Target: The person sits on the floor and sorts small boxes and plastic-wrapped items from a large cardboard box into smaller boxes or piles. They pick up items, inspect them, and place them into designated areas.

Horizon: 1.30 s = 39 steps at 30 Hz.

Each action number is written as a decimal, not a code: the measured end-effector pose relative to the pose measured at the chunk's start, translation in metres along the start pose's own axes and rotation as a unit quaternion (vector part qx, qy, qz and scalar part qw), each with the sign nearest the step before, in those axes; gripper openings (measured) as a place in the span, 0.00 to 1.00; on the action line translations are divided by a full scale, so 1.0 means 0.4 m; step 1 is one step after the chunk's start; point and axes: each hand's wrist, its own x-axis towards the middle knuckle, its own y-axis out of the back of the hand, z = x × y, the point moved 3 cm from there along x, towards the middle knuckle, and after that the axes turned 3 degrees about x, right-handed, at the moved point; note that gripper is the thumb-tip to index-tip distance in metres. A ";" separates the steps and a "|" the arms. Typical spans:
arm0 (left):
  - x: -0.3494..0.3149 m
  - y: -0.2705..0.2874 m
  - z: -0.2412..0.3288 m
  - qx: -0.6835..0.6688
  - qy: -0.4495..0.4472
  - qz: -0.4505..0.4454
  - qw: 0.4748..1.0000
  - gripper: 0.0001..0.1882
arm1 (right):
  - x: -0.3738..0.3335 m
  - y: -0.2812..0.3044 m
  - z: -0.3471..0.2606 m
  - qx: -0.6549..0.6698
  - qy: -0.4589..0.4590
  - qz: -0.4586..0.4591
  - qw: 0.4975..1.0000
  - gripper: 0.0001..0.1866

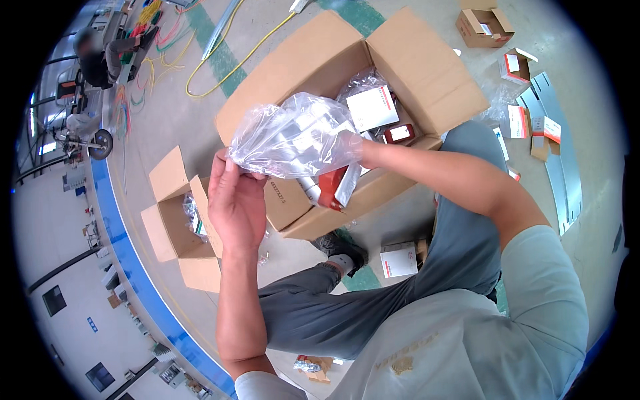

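A clear plastic bag (pixel 293 133) is held up over a large open cardboard box (pixel 300 57). My left hand (pixel 233 197) pinches the bag's left edge between thumb and fingers. At the bag's right side my right hand (pixel 349 148) reaches into or behind the plastic, and its fingers are hidden. Just below the bag, a red item (pixel 329 189) with a white part tilts over the box's near edge. Inside the box lie a white carton (pixel 373 109), a dark red item with a white label (pixel 399 133) and more clear plastic (pixel 363 81).
A smaller open cardboard box (pixel 171 223) stands at the left. More cartons (pixel 399 260) lie near my legs, and an open box (pixel 485 28) sits far right. Long grey metal strips (pixel 557 153) rest on the floor. A yellow cable (pixel 243 67) curls behind; a person (pixel 100 63) is far left.
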 end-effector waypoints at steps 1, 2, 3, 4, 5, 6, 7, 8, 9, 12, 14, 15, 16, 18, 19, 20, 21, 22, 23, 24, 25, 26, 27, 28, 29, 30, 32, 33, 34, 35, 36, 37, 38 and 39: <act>0.019 -0.023 0.012 0.022 0.013 -0.005 1.000 0.12 | 0.047 0.074 0.049 -0.095 0.011 0.029 0.995 0.42; 0.015 -0.020 0.016 0.047 0.025 0.005 0.999 0.12 | 0.053 0.084 0.054 -0.141 -0.004 0.038 0.989 0.41; 0.008 -0.016 0.007 0.073 0.047 0.020 0.996 0.12 | 0.055 0.094 0.061 -0.187 -0.022 0.045 0.981 0.40; 0.000 -0.005 0.001 0.144 0.083 -0.018 0.986 0.12 | 0.052 0.111 0.066 -0.183 -0.056 0.047 0.980 0.39; -0.017 0.025 -0.008 0.213 0.120 -0.053 0.968 0.11 | 0.038 0.106 0.058 -0.181 -0.094 0.045 0.978 0.39; -0.033 0.046 -0.025 0.278 0.156 -0.090 0.944 0.11 | 0.018 0.102 0.035 -0.306 -0.081 0.021 0.948 0.39; -0.061 0.049 -0.047 0.291 0.203 -0.118 0.927 0.10 | -0.004 0.086 0.006 -0.426 -0.066 -0.009 0.902 0.39; -0.086 0.040 -0.055 0.336 0.259 -0.188 0.886 0.11 | -0.023 0.086 -0.016 -0.537 -0.048 -0.031 0.841 0.39; -0.096 0.021 -0.061 0.392 0.262 -0.244 0.847 0.11 | -0.031 0.088 -0.029 -0.518 -0.054 -0.015 0.853 0.33; -0.125 -0.009 -0.096 0.484 0.253 -0.348 0.762 0.12 | -0.024 0.067 -0.024 -0.548 -0.036 -0.150 0.822 0.27; -0.150 -0.011 -0.120 0.499 0.248 -0.381 0.738 0.12 | -0.028 0.081 -0.077 -0.619 -0.009 -0.173 0.766 0.20; -0.164 -0.010 -0.127 0.496 0.250 -0.387 0.736 0.11 | -0.042 0.078 -0.138 -0.685 -0.018 -0.145 0.714 0.16; -0.173 -0.012 -0.138 0.494 0.248 -0.399 0.732 0.11 | -0.047 0.102 -0.189 -0.741 -0.059 -0.086 0.664 0.13; -0.207 -0.005 -0.169 0.529 0.243 -0.428 0.691 0.14 | -0.076 0.151 -0.272 -0.797 -0.054 -0.014 0.602 0.12; -0.224 -0.001 -0.185 0.552 0.235 -0.454 0.658 0.16 | -0.076 0.174 -0.277 -0.820 -0.051 0.015 0.570 0.13; -0.242 0.005 -0.207 0.573 0.228 -0.480 0.624 0.18 | -0.076 0.181 -0.282 -0.841 -0.049 0.043 0.536 0.14; -0.259 0.010 -0.232 0.585 0.248 -0.492 0.594 0.26 | -0.067 0.176 -0.272 -0.823 -0.047 0.035 0.565 0.17; -0.272 0.006 -0.249 0.592 0.253 -0.506 0.575 0.27 | -0.049 0.162 -0.252 -0.803 -0.044 0.026 0.594 0.21; -0.282 -0.003 -0.268 0.596 0.256 -0.519 0.556 0.28 | -0.030 0.155 -0.229 -0.783 -0.043 0.017 0.620 0.24; -0.289 -0.014 -0.280 0.601 0.260 -0.532 0.537 0.29 | -0.013 0.149 -0.208 -0.748 -0.083 -0.017 0.658 0.28; -0.293 -0.029 -0.279 0.576 0.277 -0.542 0.546 0.30 | -0.008 0.147 -0.190 -0.763 -0.097 -0.041 0.637 0.28; -0.300 -0.036 -0.285 0.564 0.284 -0.539 0.557 0.29 | -0.009 0.138 -0.169 -0.776 -0.112 -0.066 0.617 0.29; -0.307 -0.044 -0.290 0.553 0.289 -0.536 0.568 0.29 | -0.008 0.133 -0.146 -0.780 -0.106 -0.067 0.613 0.28; -0.312 -0.048 -0.292 0.542 0.294 -0.533 0.580 0.29 | -0.007 0.124 -0.118 -0.784 -0.101 -0.068 0.609 0.27; -0.306 -0.052 -0.286 0.553 0.286 -0.529 0.576 0.27 | 0.004 0.126 -0.094 -0.787 -0.095 -0.068 0.605 0.27; -0.294 -0.060 -0.269 0.566 0.275 -0.528 0.570 0.26 | 0.023 0.135 -0.074 -0.802 -0.061 -0.063 0.590 0.26; -0.268 -0.067 -0.241 0.584 0.244 -0.512 0.580 0.24 | 0.061 0.143 -0.052 -0.830 0.005 -0.058 0.554 0.26; -0.259 -0.065 -0.225 0.590 0.226 -0.496 0.596 0.23 | 0.076 0.144 -0.059 -0.825 0.032 -0.056 0.561 0.20; -0.250 -0.065 -0.210 0.594 0.208 -0.479 0.612 0.22 | 0.087 0.153 -0.067 -0.803 0.032 -0.051 0.592 0.17; -0.248 -0.066 -0.199 0.593 0.199 -0.473 0.621 0.21 | 0.095 0.150 -0.076 -0.779 0.034 -0.047 0.624 0.15; -0.246 -0.068 -0.188 0.591 0.190 -0.468 0.629 0.21 | 0.100 0.147 -0.085 -0.754 0.036 -0.042 0.655 0.12; -0.245 -0.071 -0.176 0.589 0.181 -0.463 0.637 0.21 | 0.102 0.140 -0.100 -0.731 0.087 -0.030 0.676 0.08; -0.254 -0.065 -0.173 0.585 0.191 -0.467 0.636 0.22 | 0.086 0.091 -0.126 -0.681 0.074 -0.090 0.723 0.09; -0.263 -0.063 -0.161 0.581 0.200 -0.470 0.633 0.22 | 0.043 0.020 -0.181 -0.626 0.062 -0.147 0.764 0.10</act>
